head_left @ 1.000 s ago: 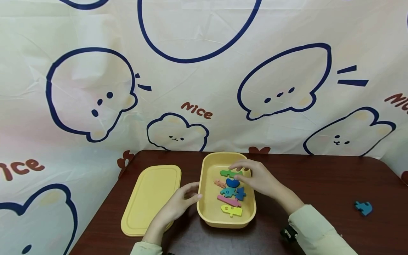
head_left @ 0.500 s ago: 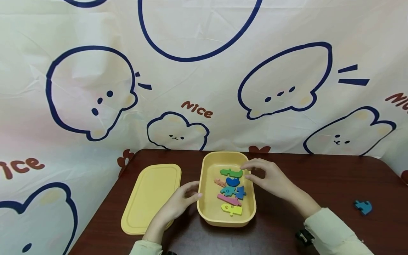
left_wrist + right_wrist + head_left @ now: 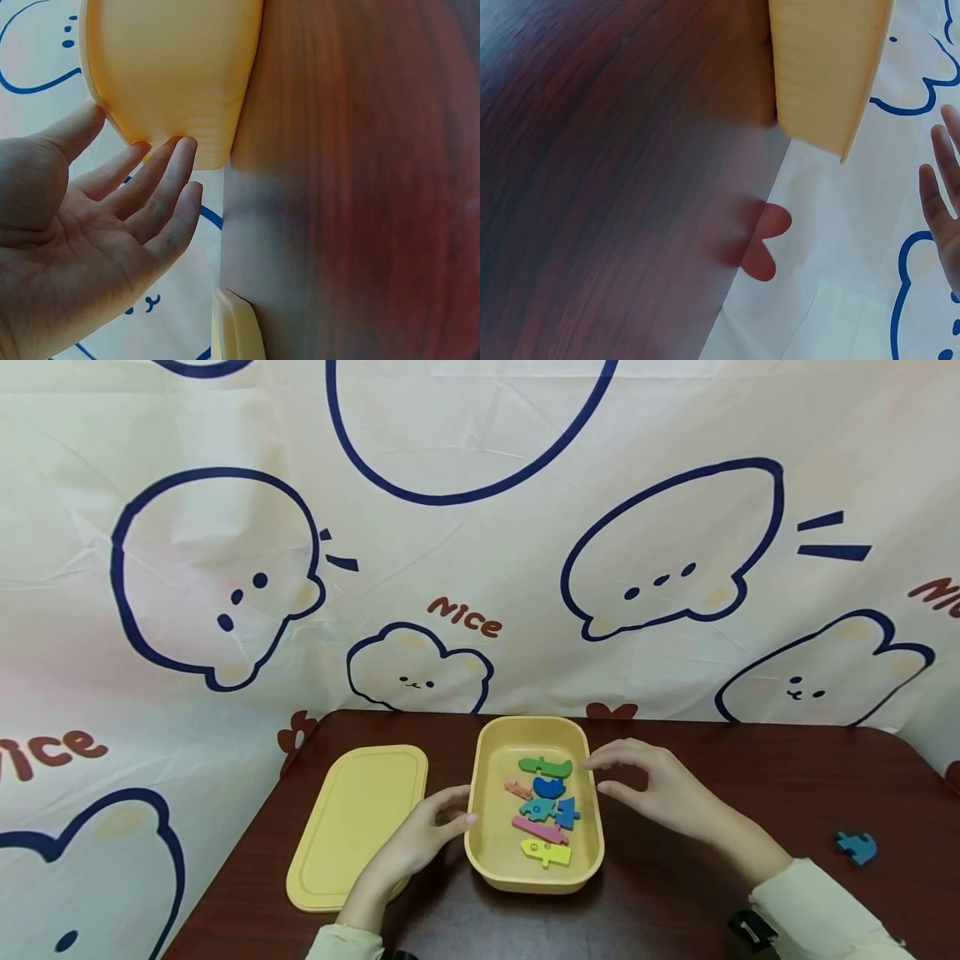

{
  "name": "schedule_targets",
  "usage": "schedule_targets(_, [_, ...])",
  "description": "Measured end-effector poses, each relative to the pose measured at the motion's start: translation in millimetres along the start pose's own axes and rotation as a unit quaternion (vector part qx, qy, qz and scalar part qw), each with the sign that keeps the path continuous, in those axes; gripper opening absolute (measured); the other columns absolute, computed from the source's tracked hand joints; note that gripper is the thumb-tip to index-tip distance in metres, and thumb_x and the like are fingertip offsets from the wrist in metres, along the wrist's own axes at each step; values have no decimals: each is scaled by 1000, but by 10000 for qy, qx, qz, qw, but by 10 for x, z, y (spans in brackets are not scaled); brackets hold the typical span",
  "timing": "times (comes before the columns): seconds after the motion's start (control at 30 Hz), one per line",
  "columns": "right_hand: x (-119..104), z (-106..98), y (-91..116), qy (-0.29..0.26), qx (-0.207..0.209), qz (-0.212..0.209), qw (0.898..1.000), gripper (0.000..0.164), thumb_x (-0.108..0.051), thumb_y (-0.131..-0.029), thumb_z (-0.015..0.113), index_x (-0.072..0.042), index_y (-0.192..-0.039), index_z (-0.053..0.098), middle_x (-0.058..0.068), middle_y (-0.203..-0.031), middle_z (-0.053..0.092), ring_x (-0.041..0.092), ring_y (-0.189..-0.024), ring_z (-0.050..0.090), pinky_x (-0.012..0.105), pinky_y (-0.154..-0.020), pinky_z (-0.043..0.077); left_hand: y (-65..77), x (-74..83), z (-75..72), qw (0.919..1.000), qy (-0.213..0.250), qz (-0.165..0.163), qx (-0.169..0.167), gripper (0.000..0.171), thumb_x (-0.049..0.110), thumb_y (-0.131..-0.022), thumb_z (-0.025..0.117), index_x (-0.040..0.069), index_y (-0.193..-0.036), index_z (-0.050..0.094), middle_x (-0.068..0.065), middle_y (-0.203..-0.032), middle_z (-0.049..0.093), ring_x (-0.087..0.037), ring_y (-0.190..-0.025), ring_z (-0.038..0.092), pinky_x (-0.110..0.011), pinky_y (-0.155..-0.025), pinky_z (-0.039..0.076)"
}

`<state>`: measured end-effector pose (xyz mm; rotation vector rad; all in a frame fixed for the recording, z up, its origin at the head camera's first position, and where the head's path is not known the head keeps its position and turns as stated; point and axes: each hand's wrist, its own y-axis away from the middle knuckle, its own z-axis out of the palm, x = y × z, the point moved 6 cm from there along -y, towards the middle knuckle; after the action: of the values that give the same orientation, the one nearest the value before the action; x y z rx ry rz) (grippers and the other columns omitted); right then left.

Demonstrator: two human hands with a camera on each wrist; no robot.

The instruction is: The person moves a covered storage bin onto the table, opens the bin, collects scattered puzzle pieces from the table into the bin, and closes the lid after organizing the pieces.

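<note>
In the head view, a pale yellow box (image 3: pixel 491 852) holds several small flat puzzle pieces. Among them are a green piece (image 3: pixel 545 767), a pink piece (image 3: pixel 540 829) and a yellow piece (image 3: pixel 546 852). My left hand (image 3: pixel 416 843) is at the box's left side; in the left wrist view its thumb and fingertips touch the rim and wall, fingers nearly straight. Just beyond the right rim, my right hand (image 3: pixel 660 781) hovers with loosely bent fingers and holds nothing. The right wrist view catches only part of that hand (image 3: pixel 945 217), apart from the box.
The yellow lid (image 3: pixel 356 827) lies flat on the dark wooden table (image 3: pixel 675 902), left of the box and partly behind my left forearm. Far to the right lies a teal puzzle piece (image 3: pixel 856 848). A patterned cloth (image 3: pixel 525 568) hangs behind the table.
My right hand has moved right, from above the green piece to outside the box's right rim. The left hand and the pieces have stayed put.
</note>
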<state>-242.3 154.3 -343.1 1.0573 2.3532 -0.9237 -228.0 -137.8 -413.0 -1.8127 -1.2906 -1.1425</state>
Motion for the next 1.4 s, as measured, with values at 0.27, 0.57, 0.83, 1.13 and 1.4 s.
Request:
schedule_targets(0.27, [62,-95,119,192,8,-6,9998,29,-8,-87,76,-22,-112,72,-11,-113,67,10,-106,60,29,-88,53,2,-10,5,10000,28,-31,-11,48,17,-100,61,-6,-140,49,-24,-133,56,-39,-121,54,-51,-96,46])
schedule_targets(0.57, [148,-219,259,403,122,-72,9991,34,-7,-86,77,-28,-112,71,-13,-112,66,8,-105,60,23,-89,50,9,5,-3,10000,20,-48,-2,47,17,-100,61,-5,-140,49,-23,-133,56,-38,-120,55,-49,-95,47])
schedule_targets(0.83, [213,-297,385,459,279,-160,9984,36,-4,-84,79,-27,-111,71,-12,-110,66,6,-103,60,15,-88,46,27,26,3,9998,174,15,15,47,13,-99,62,-8,-139,49,-25,-133,56,-37,-116,59,-44,-92,50])
schedule_targets(1.13, [276,-402,532,494,400,-117,9979,39,-4,-83,79,-26,-113,71,-10,-111,67,3,-104,59,11,-88,42,25,33,12,9997,231,75,-8,48,12,-99,62,-9,-139,48,-28,-132,56,-37,-115,60,-45,-92,51])
schedule_targets(1.4, [398,-489,662,669,439,112,9967,39,-4,-83,79,-27,-114,71,-10,-111,67,-1,-105,57,8,-88,40,18,14,6,10000,50,-32,15,48,15,-99,62,-7,-140,49,-26,-133,56,-39,-119,56,-48,-94,49])
